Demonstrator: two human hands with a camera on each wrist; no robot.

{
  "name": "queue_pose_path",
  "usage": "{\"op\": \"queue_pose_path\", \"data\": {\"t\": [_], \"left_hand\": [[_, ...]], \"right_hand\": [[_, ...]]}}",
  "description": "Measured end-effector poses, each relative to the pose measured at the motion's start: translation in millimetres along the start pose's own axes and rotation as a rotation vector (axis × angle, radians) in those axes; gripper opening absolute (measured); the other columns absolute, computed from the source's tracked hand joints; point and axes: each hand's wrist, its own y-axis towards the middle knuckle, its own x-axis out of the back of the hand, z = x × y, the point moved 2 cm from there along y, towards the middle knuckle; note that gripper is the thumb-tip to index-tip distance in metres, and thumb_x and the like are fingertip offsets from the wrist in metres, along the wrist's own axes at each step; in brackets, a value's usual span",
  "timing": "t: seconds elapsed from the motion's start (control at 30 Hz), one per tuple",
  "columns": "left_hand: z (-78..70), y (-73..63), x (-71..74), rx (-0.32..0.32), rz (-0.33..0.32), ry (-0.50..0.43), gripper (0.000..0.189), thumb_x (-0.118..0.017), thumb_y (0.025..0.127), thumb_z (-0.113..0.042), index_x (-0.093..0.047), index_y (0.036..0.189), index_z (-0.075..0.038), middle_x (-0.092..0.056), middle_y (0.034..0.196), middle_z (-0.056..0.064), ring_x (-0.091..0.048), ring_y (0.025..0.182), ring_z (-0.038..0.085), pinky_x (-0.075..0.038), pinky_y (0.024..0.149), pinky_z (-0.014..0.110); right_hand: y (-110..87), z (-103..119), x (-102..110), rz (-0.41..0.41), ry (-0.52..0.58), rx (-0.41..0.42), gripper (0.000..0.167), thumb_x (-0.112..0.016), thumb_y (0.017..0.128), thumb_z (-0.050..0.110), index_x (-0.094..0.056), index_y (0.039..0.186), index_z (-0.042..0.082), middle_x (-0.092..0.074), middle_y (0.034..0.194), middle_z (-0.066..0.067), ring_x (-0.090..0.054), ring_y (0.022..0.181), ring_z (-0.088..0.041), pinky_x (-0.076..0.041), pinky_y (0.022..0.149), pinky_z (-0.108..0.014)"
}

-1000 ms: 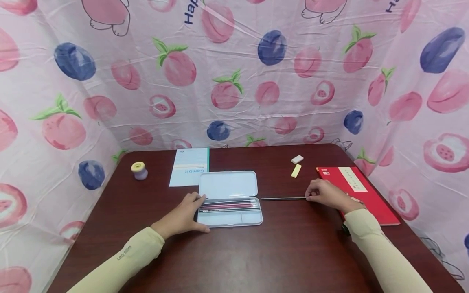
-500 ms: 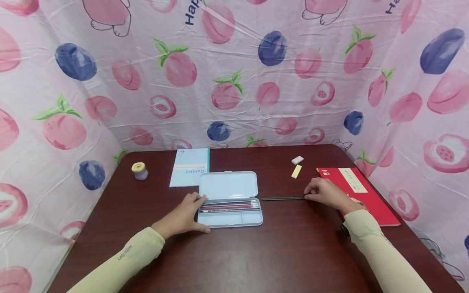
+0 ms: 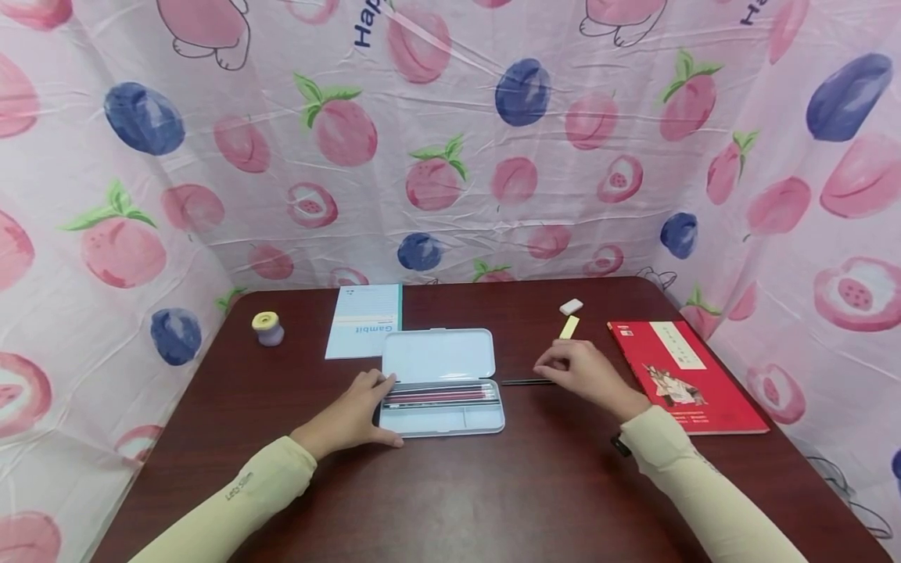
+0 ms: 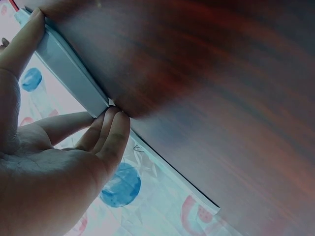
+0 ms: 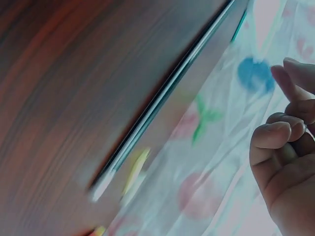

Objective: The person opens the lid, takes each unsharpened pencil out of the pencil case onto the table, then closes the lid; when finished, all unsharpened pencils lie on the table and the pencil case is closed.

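Observation:
An open white pencil case (image 3: pixel 438 352) lies in the middle of the table, several pencils (image 3: pixel 439 395) in its rear compartment. My left hand (image 3: pixel 355 414) grips its left end, thumb at the front edge and fingers by the hinge; the left wrist view shows the case (image 4: pixel 74 73) between thumb and fingertips. To the right of the case a dark pencil (image 3: pixel 524 382) lies flat on the table. My right hand (image 3: pixel 584 375) is over its right part, which it hides in the head view. In the right wrist view the fingers are loosely curled, apart from the pencil (image 5: pixel 157 105).
A white eraser (image 3: pixel 572 306) and a yellow strip (image 3: pixel 569 326) lie behind my right hand. A red book (image 3: pixel 693 383) is at the right. Behind the case lies a light blue notebook (image 3: pixel 362 317). A yellow-topped lilac container (image 3: pixel 267 328) stands at the left.
My right hand has left the pencil's right end and shifted left above it, now partly covering the yellow strip and showing more of the red book. Pencil, case and left hand have stayed put.

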Motion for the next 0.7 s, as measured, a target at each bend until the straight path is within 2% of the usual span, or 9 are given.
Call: {"op": "queue_pose_path", "data": {"t": [0.2, 0.33, 0.5, 0.7], "left_hand": [[0.1, -0.1, 0.3, -0.002, -0.004, -0.004, 0.115, -0.097, 0.074, -0.05, -0.043, 0.162, -0.001, -0.054, 0.146, 0.015, -0.048, 0.126, 0.025, -0.052, 0.109, 0.043], [0.8, -0.3, -0.2, -0.005, -0.006, -0.008, 0.115, -0.097, 0.073, -0.05, -0.043, 0.162, -0.001, -0.054, 0.145, 0.015, -0.048, 0.126, 0.025, -0.052, 0.109, 0.043], [1.8, -0.3, -0.3, -0.002, -0.006, -0.005, 0.114, -0.097, 0.073, -0.051, -0.043, 0.161, -0.001, -0.054, 0.145, 0.015, -0.048, 0.126, 0.025, -0.053, 0.109, 0.043], [0.8, -0.7, 0.0, -0.006, -0.006, -0.007, 0.114, -0.098, 0.073, -0.049, -0.043, 0.161, 0.0, -0.054, 0.144, 0.016, -0.049, 0.127, 0.025, -0.052, 0.11, 0.044]], "right_hand": [[11.1, 37, -27, 0.071, 0.039, 0.089, 0.008, -0.088, 0.088, 0.013, -0.086, 0.095, 0.016, -0.058, 0.072, 0.012, -0.047, 0.063, -0.001, -0.045, 0.06, -0.022], [17.1, 53, -42, 0.132, 0.013, 0.131, 0.011, -0.087, 0.089, 0.014, -0.086, 0.1, 0.012, -0.057, 0.072, 0.011, -0.046, 0.064, 0.0, -0.043, 0.061, -0.021], [22.9, 64, -56, 0.184, -0.042, 0.158, 0.012, -0.086, 0.09, 0.017, -0.086, 0.101, 0.012, -0.066, 0.08, 0.006, -0.05, 0.07, -0.003, -0.046, 0.066, -0.021], [25.7, 64, -69, 0.233, -0.089, 0.124, 0.01, -0.085, 0.09, 0.014, -0.087, 0.1, 0.015, -0.07, 0.084, 0.005, -0.054, 0.072, -0.003, -0.048, 0.067, -0.021]]}}
